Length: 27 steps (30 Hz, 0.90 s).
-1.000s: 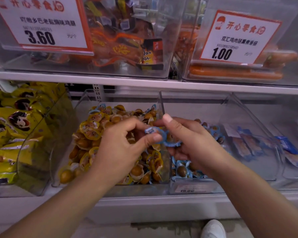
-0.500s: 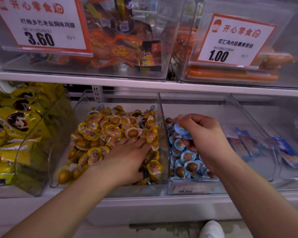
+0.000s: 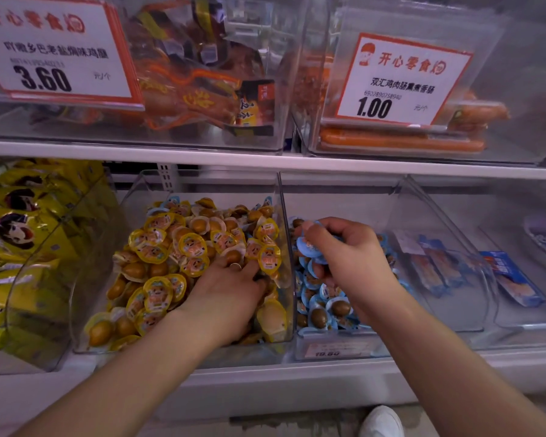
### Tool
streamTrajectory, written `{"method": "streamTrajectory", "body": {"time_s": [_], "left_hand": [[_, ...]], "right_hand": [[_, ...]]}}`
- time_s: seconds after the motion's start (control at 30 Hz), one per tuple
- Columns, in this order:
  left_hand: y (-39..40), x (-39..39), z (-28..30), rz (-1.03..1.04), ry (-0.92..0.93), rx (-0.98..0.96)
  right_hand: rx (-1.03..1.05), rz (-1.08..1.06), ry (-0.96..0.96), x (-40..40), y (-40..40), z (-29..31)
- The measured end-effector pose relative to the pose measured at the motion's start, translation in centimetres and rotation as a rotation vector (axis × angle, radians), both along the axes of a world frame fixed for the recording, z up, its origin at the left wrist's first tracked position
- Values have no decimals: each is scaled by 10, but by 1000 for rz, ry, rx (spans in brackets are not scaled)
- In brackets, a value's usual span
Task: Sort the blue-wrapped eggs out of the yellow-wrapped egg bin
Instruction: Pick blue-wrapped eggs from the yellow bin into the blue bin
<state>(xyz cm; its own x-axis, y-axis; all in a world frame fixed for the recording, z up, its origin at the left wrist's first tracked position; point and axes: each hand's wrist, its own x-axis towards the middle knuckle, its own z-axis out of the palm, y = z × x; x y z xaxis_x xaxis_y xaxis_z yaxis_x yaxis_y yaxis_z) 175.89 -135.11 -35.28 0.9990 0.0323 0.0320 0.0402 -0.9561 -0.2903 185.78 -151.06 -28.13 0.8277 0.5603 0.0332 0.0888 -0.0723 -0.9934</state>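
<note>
Sorting eggs between two bins

Left hand point(image 3: 224, 298) digs, fingers curled, into the yellow bin point(image 3: 284, 247); right hand point(image 3: 350, 263), just right of it, pinches a blue egg point(image 3: 308, 246) over the blue pile point(image 3: 325, 298).

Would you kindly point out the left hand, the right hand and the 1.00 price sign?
left hand point(image 3: 230, 291), head view, back of the hand.
right hand point(image 3: 350, 263), head view, back of the hand.
1.00 price sign point(image 3: 401, 80), head view, white centre.

left hand point(image 3: 224, 294) fingertips buried in eggs (unseen), bin label point(image 3: 331, 351) blurred
</note>
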Motion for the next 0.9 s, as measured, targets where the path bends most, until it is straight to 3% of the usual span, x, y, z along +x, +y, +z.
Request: {"method": "streamTrajectory", "body": {"time_s": [0.1,0.2,0.33,0.43,0.47,0.57,0.63,0.73,0.8,0.9], "left_hand": [[9,-1,1,-22,41,-76],[30,-8,10,22,46,-409],[52,-23,24,159,-206,-909],[61,-27,34,312,-465,-1178],[61,-27,37,375,-543,-1296],[54,-29,51,436,-678,-1922],[43,-27,59,413,-744,-2163],[24,-22,64,483,-1015,-2097],[9,-23,66,511,-1152,-1790],[-8,-29,66,308,-1035,-1322]], "right_hand": [[22,-13,6,2,0,1],[42,-17,10,3,2,3],[59,-33,-2,3,6,7],[82,-28,-14,-2,11,11],[85,-25,-16,-6,14,12],[96,-16,-27,-18,23,17],[112,-10,-4,-29,30,21],[126,28,228,-47,44,21],[145,113,510,-59,53,17],[268,315,865,-67,63,14]]}}
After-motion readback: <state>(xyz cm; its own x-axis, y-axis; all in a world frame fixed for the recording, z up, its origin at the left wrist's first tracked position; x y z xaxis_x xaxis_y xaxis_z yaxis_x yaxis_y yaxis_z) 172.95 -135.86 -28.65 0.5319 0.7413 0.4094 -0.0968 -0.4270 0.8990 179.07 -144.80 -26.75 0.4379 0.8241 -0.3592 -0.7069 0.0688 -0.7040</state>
